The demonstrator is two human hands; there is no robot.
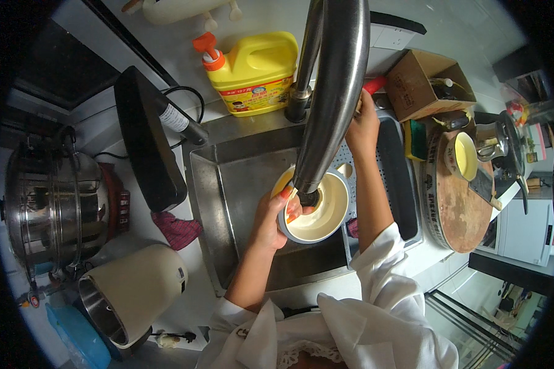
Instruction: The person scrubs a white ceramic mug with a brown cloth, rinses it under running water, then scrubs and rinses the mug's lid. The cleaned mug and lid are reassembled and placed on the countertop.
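My left hand (273, 221) grips the near left wall of a round cream-lined bowl with a grey outside (330, 217), its fingertips inside the rim. The bowl is tilted over the sink (254, 170), beneath the end of the metal faucet (332, 101). The faucet's dark nozzle covers part of the bowl's inside. My right hand (364, 127) reaches to the back of the sink, right of the faucet, its fingers partly hidden behind the spout. Just beyond those fingers is a red object (375, 85); whether they touch it cannot be seen.
A yellow detergent jug (258, 74) stands behind the sink. To the right are a green-yellow sponge (415, 139), a cardboard box (411, 87) and a round wooden chopping board (457, 212) bearing a bowl (465, 157) and a cleaver (482, 187). Left are a black appliance (147, 143) and a steel steamer (51, 203).
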